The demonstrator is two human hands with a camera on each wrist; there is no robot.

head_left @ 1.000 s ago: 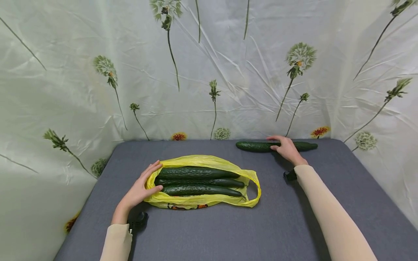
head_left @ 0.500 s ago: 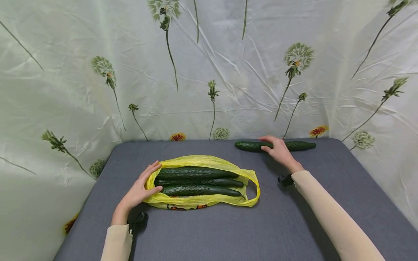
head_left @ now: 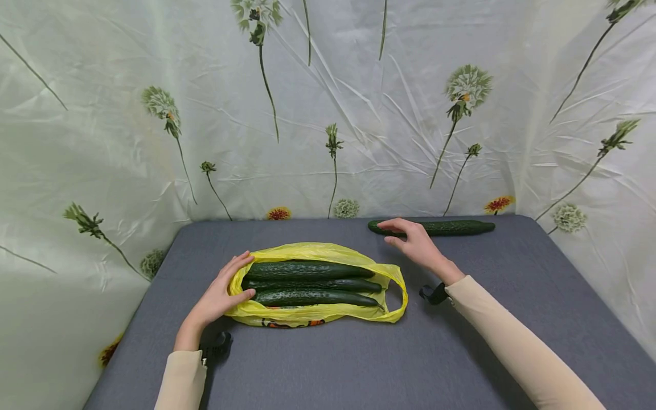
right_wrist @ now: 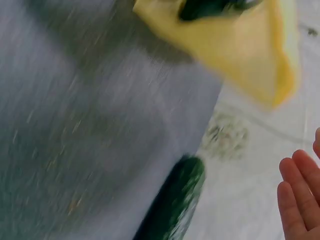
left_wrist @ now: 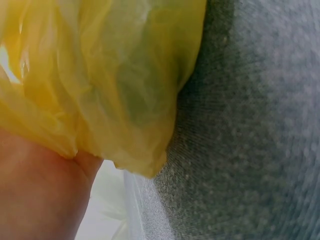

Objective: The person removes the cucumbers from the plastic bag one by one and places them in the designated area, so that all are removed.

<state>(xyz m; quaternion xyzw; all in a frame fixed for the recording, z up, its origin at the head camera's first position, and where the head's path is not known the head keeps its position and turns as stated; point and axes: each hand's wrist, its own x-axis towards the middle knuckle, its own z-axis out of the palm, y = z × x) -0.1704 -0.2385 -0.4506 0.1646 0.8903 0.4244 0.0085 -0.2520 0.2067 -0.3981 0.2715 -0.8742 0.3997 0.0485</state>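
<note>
A yellow plastic bag (head_left: 340, 313) lies on its side, its open mouth facing up. Three long dark green cucumbers (head_left: 310, 270) lie lengthwise inside it. My left hand (head_left: 217, 299) holds the bag's left end, thumb over the near rim and fingers along the far side; in the left wrist view the yellow film (left_wrist: 135, 90) covers most of that hand. Behind and to the right of the bag, another cucumber (head_left: 456, 228) lies on the table. My right hand (head_left: 417, 247) hovers near that cucumber's left end, holding nothing, its fingers (right_wrist: 300, 195) loosely extended in the right wrist view.
The grey cloth-covered table (head_left: 328, 370) meets a pale curtain (head_left: 287, 182) with printed flowers at its back edge. A bag handle loop (head_left: 401, 293) sticks out to the right. Each wrist carries a small black camera (head_left: 433, 294).
My right hand has let go of the lone cucumber and moved left and nearer, toward the bag. That cucumber stays in place. My left hand keeps its hold on the bag.
</note>
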